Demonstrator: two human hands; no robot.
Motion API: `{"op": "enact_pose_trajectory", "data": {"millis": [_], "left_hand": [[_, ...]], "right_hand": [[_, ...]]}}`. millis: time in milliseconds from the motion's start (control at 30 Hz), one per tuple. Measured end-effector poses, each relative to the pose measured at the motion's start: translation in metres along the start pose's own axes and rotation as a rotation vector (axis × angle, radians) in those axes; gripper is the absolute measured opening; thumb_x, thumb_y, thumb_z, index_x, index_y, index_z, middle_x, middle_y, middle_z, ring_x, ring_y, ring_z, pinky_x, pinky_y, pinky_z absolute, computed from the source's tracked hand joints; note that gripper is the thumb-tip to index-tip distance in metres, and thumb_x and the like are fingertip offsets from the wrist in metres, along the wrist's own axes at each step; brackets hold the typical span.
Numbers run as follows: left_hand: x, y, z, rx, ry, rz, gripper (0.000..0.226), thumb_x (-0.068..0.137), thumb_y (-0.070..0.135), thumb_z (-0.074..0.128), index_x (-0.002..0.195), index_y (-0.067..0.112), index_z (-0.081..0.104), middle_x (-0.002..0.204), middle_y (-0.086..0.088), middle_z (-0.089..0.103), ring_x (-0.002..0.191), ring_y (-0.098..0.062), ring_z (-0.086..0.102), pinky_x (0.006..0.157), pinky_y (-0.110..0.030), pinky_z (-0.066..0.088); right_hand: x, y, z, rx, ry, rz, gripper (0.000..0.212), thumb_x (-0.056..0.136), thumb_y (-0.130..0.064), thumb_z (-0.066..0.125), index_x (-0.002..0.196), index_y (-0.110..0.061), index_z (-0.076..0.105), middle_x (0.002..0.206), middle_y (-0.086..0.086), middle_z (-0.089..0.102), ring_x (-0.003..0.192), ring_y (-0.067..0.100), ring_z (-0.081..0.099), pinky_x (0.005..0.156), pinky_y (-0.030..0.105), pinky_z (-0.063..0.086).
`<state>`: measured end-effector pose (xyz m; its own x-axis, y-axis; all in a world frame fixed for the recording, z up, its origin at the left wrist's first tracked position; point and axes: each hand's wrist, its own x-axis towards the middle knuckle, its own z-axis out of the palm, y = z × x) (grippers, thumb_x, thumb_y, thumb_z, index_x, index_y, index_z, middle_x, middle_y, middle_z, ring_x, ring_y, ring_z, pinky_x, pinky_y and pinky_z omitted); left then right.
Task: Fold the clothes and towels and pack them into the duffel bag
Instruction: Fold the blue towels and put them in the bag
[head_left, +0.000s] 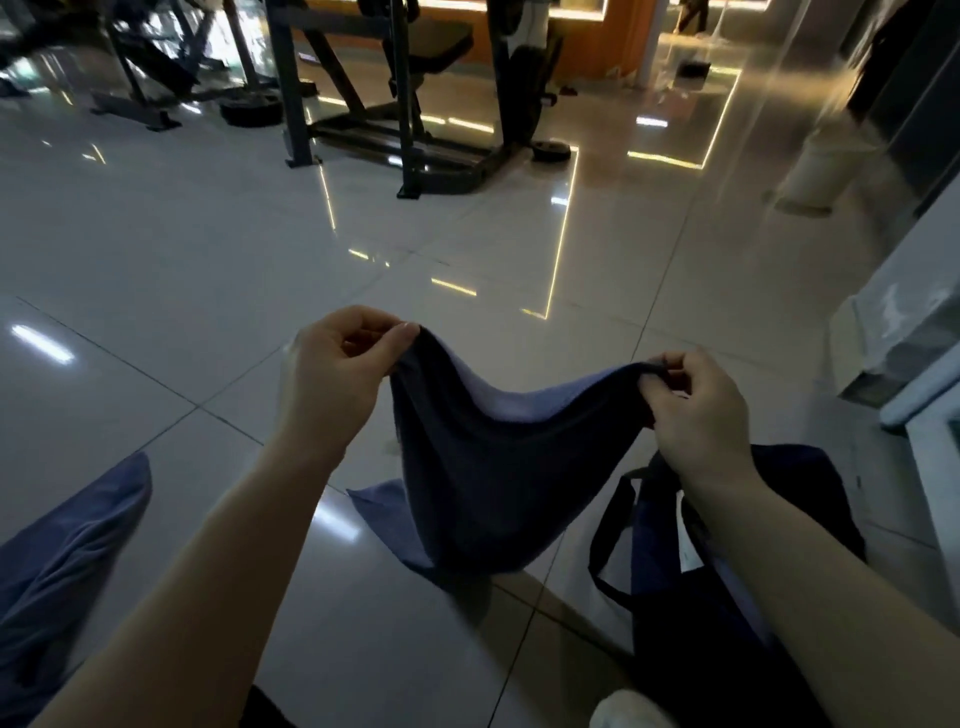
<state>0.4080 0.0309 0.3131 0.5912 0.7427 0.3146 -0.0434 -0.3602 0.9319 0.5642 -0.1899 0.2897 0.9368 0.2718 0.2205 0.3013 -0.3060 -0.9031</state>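
Note:
A dark blue towel (498, 478) hangs doubled over in front of me, its top edge sagging between my hands and its lower end resting on the floor. My left hand (332, 379) pinches the towel's left top corner. My right hand (701, 410) pinches the right top corner. A dark duffel bag (727, 613) with black strap handles lies on the floor at the lower right, partly under my right forearm. Another blue cloth (67, 571) lies crumpled at the lower left.
Glossy pale floor tiles (208, 270) stretch ahead. Black gym machines (415, 104) stand at the back. A white bin (826, 166) sits at the far right, and a white unit (914, 364) runs along the right edge. Something white (628, 712) shows at the bottom.

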Motion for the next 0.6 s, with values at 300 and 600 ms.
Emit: {"op": "enact_pose_trajectory", "data": {"millis": [300,600], "left_hand": [[-0.023,0.093,-0.065,0.032,0.091,0.188,0.014,0.085,0.010,0.070,0.081,0.024,0.068,0.076,0.003,0.068,0.079,-0.019,0.066,0.085,-0.039,0.056],[-0.022,0.190,-0.112,-0.128,0.203,0.244,0.013,0.087,0.010,0.068,0.078,0.019,0.064,0.077,-0.003,0.063,0.078,-0.019,0.064,0.076,-0.035,0.057]], "right_hand": [[-0.039,-0.088,-0.048,0.229,0.023,-0.193,0.020,0.094,-0.008,0.057,0.083,-0.025,0.061,0.088,-0.001,0.064,0.086,0.019,0.062,0.085,0.042,0.055],[-0.051,-0.204,-0.113,0.369,0.040,-0.203,0.019,0.089,-0.013,0.062,0.078,-0.029,0.062,0.090,0.001,0.066,0.097,0.028,0.064,0.089,0.050,0.054]]}}
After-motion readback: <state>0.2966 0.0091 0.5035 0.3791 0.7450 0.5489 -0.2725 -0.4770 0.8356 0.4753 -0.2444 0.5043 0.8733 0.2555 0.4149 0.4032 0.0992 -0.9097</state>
